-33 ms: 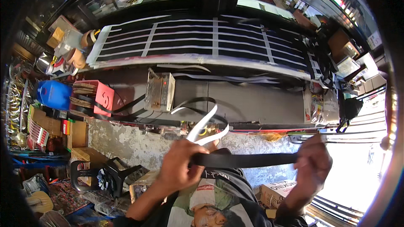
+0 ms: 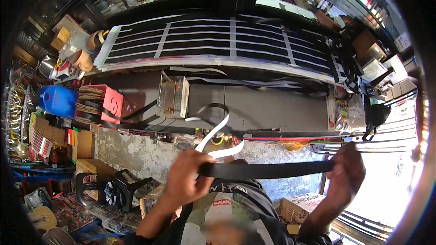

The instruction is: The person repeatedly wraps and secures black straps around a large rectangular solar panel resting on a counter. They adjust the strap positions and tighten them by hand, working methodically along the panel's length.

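Note:
Stretched between my two hands is a long flat strap (image 2: 268,170), black on the side that shows here. My left hand (image 2: 187,179) grips it at one end of this span, fingers closed round it. At the other end my right hand (image 2: 347,174) pinches the strap, its fingers partly hidden. Beyond my left hand the strap loops up with its white side showing and leads toward a small metal box-shaped device (image 2: 174,97) on the bench. On the device's other side, black strap runs to a pink bin (image 2: 112,104) holding several brown rolls.
Black strips with white edges lie in rows across the raised shelf (image 2: 195,41) behind the grey bench (image 2: 281,109). A blue container (image 2: 58,101) stands left of the pink bin. Below are a black plastic chair (image 2: 122,190) and a cardboard box (image 2: 297,208). Other people sit beyond the window.
My hands have spread slightly apart, the left one moving left and the right one moving right. The white loop of strap has shifted a little left.

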`<state>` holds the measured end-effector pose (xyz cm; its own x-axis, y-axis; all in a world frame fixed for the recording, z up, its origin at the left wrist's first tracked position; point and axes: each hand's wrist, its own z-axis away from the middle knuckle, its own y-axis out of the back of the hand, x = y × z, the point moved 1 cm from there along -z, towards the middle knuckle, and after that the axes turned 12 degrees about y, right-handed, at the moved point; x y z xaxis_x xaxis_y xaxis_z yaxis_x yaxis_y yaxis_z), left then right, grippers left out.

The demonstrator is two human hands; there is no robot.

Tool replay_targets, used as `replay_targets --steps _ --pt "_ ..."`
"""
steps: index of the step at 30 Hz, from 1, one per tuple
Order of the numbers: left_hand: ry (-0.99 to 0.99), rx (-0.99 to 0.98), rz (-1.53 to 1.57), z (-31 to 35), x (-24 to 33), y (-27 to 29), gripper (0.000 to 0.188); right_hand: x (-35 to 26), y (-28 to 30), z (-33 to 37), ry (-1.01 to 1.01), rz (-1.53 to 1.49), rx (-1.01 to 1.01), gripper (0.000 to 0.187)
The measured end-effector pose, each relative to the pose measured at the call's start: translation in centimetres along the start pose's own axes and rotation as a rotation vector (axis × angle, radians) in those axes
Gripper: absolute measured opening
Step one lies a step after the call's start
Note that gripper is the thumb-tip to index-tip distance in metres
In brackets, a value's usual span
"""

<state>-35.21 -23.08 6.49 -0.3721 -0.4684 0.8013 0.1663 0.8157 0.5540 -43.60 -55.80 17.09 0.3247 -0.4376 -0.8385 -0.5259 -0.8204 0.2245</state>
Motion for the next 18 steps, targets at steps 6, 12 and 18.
replay_targets --steps 6,12,18 --pt "0.170 0.009 -0.050 4.7 -4.8 5.4 0.034 3.8 7.9 3.9 -0.188 -0.311 0.286 0.020" --pt "0.207 -0.111 -0.149 6.4 -8.8 4.3 0.024 4.9 11.8 3.3 -0.198 -0.455 0.197 0.025" --pt "0.347 -0.184 0.002 3.8 -9.8 -1.9 0.029 2.2 10.6 0.2 0.007 -0.408 0.047 0.016"
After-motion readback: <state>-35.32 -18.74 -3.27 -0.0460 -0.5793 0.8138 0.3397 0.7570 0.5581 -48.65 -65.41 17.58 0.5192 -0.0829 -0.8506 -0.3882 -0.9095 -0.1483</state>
